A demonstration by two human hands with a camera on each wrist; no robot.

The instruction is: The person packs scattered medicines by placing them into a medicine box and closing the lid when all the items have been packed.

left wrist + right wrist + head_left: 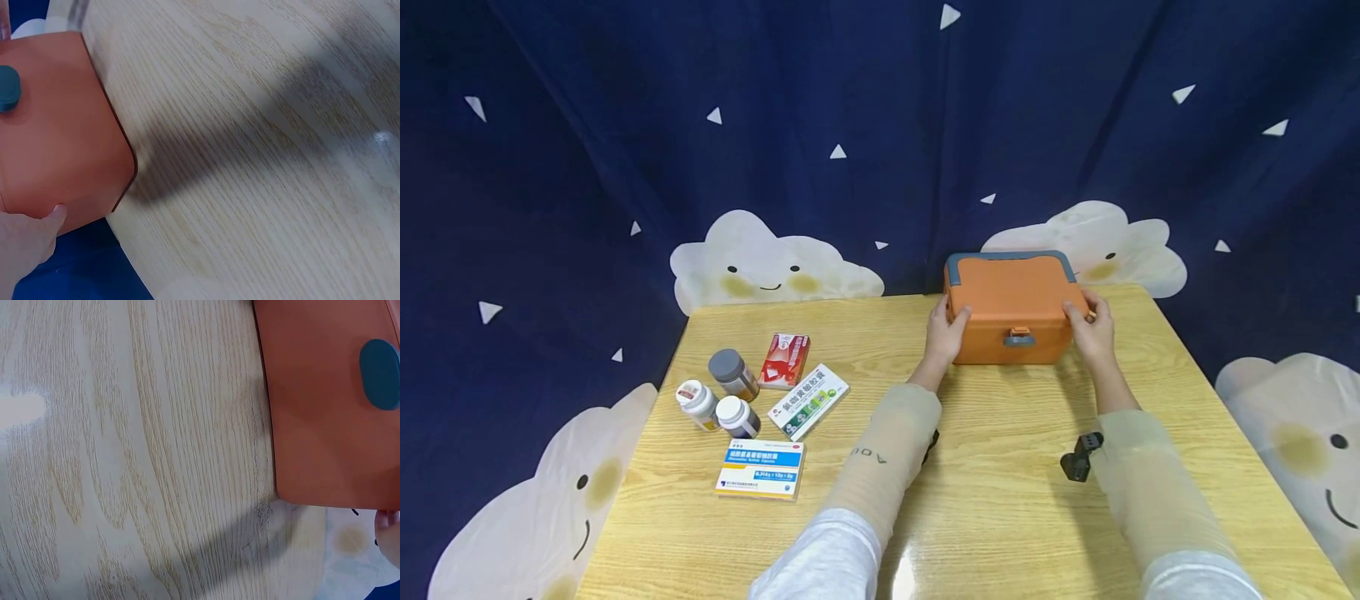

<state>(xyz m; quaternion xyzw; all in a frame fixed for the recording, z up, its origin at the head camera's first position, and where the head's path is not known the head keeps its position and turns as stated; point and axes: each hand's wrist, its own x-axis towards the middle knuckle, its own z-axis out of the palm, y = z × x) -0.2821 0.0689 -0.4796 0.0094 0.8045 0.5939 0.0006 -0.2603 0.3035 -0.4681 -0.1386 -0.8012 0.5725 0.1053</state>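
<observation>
An orange storage box [1011, 287] with a blue-grey handle frame stands near the table's back edge, its lid down. My left hand [943, 335] grips its left side, the thumb at the lid's front corner. On the opposite side my right hand [1093, 332] holds the box the same way. A blue-grey latch [1019, 337] sits on the front face between the hands. In the left wrist view, left-hand fingers [57, 215] lie against the orange wall. The right wrist view catches only part of the right hand [390, 540] at the box's side.
Left of the arms lie a red-and-white carton [785, 360], a green-and-white carton [808, 402] and a blue-and-white carton [762, 469]. Three bottles stand beside them: one grey-capped [733, 375], two white-capped [698, 404] [738, 417]. A dark blue curtain [880, 125] hangs behind the table.
</observation>
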